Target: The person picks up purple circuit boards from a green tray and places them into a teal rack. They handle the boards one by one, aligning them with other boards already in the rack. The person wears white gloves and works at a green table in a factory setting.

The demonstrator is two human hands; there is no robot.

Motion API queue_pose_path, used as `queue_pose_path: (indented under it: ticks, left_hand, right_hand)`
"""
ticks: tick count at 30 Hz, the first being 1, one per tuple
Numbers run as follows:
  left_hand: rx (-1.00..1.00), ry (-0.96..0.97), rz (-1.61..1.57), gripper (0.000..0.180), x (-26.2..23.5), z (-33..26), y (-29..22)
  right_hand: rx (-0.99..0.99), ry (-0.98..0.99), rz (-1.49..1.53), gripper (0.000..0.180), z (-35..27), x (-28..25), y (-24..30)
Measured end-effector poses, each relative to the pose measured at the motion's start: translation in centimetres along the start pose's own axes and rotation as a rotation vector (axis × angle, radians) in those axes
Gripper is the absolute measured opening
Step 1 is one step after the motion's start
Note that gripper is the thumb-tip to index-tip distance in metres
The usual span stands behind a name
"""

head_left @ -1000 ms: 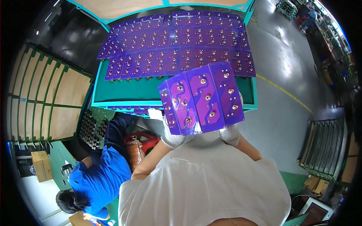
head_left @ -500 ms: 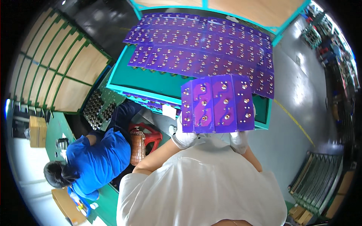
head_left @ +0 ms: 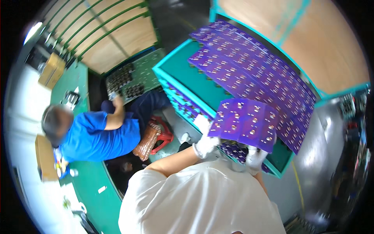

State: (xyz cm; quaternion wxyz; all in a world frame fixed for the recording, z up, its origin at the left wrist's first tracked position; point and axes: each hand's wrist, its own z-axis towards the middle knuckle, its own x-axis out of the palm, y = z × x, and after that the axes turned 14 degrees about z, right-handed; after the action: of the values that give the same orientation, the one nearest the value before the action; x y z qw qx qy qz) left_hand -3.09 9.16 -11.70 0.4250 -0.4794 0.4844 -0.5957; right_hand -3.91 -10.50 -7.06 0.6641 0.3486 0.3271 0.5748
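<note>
Both my hands wear white gloves and hold a group of purple circuit boards (head_left: 242, 124) by its near edge. My left hand (head_left: 205, 145) grips the left corner, its fingers partly hidden under the boards. Around the right near edge closes my right hand (head_left: 256, 156), thumb side showing. Small metal parts stand in rows on the boards' upper face. The held boards are tilted over the near side of a teal tray rack (head_left: 180, 64). Overlapping rows of similar purple boards (head_left: 249, 66) lie on the rack's top tray, just beyond the held ones.
Lower rack levels (head_left: 183, 102) hold more purple boards. At left, a person in a blue shirt (head_left: 105, 132) sits by a green bench (head_left: 87, 195), one hand near a tray of dark cylindrical parts (head_left: 120, 78). A red stool (head_left: 166, 134) stands between us. Wooden panels (head_left: 331, 43) rise behind the rack.
My view has turned, so the rack appears angled and further right. The held boards have tilted and sit lower over the tray's near side. The seated person's head and arm have moved.
</note>
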Motion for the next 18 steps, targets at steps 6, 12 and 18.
queue_pose_path:
  ticks: [6, 12, 18]
  left_hand:
    - [0.053, -0.121, -0.274, 0.052, -1.6, 1.7, 2.4]
    - [0.159, -0.258, 0.244, 0.024, -6.1, 3.4, 3.3]
    - [-0.191, -0.235, -0.299, 0.016, -8.6, 4.3, 6.6]
  right_hand:
    - [0.023, -0.028, 0.010, 0.052, 2.9, 4.6, 1.4]
    - [0.036, 0.109, 0.060, 0.057, 6.2, 9.0, 0.6]
    - [-0.032, 0.271, -0.254, 0.071, 10.0, 13.1, 1.0]
